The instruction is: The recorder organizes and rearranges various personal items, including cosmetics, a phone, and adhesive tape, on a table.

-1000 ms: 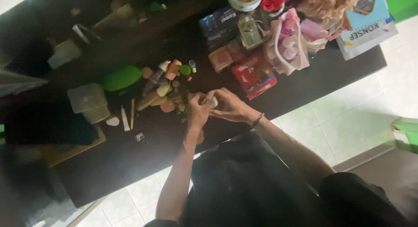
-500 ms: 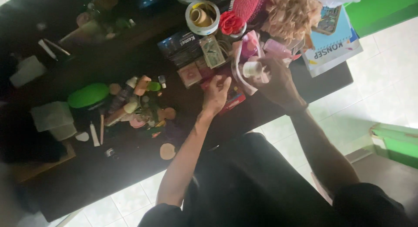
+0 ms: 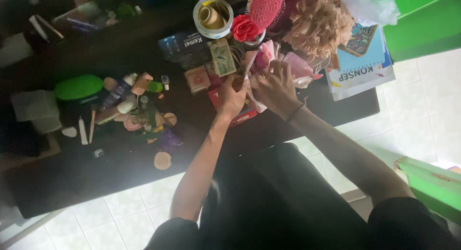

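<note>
Cluttered tabletop (image 3: 120, 178), taken from the flat box (image 3: 237, 108) at its near edge.

Both hands, left hand (image 3: 232, 97) and right hand (image 3: 274, 87), meet over that box. Behind it stands a tape roll (image 3: 212, 17); to its right lies a book (image 3: 362, 63); to its left a heap of small bottles (image 3: 132, 99), a lidded container (image 3: 78, 87) beyond.

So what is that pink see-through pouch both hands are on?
The pouch looks like soft clear plastic tinted pink, with pale trim and a strap or edge band running down its near side. It sits crumpled near the far edge of the dark table, in front of a red rose and a beige frilly bundle. The right hand rests on it, fingers curled at its opening; the left hand touches its near edge. Its contents are unclear.
</note>
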